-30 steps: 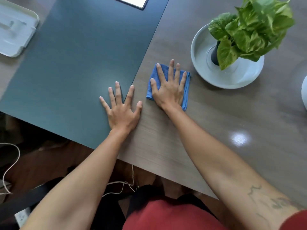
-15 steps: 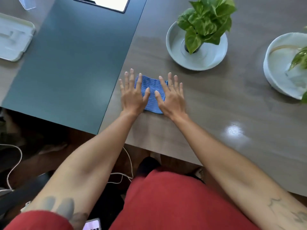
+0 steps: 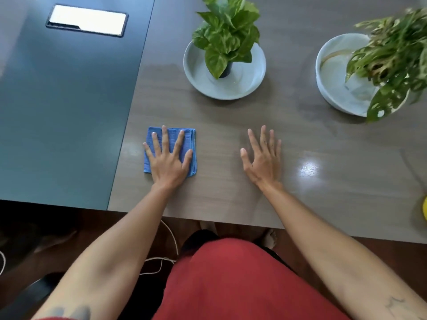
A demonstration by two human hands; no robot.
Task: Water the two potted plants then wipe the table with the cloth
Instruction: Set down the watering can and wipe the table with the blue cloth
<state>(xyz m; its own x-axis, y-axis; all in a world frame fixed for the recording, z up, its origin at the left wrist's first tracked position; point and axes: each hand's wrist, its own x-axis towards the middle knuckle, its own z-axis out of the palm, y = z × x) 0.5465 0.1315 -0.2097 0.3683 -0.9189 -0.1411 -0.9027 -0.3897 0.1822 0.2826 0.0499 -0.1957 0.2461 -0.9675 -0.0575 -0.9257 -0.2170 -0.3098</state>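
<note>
A folded blue cloth [image 3: 190, 140] lies on the brown wooden table [image 3: 231, 199] near its front edge. My left hand [image 3: 168, 160] presses flat on the cloth with fingers spread. My right hand [image 3: 263, 160] rests flat on the bare table to the right of the cloth, fingers apart, holding nothing. Beyond the hands stands a green-leaved potted plant [image 3: 227, 31] in a pale shallow dish [image 3: 201, 82]. At the far right is a second, speckled plant [image 3: 392, 61] in a white bowl [image 3: 332, 88].
A dark green mat [image 3: 64, 100] covers the table's left part, with a bright-screened device [image 3: 86, 20] on it at the back. A yellow object [image 3: 424, 209] shows at the right edge. White cables [image 3: 161, 262] lie on the floor below the table edge.
The cloth passed from under my right hand to under both hands and now lies under my left hand alone. My right hand has slid off to the right. The view shifted right.
</note>
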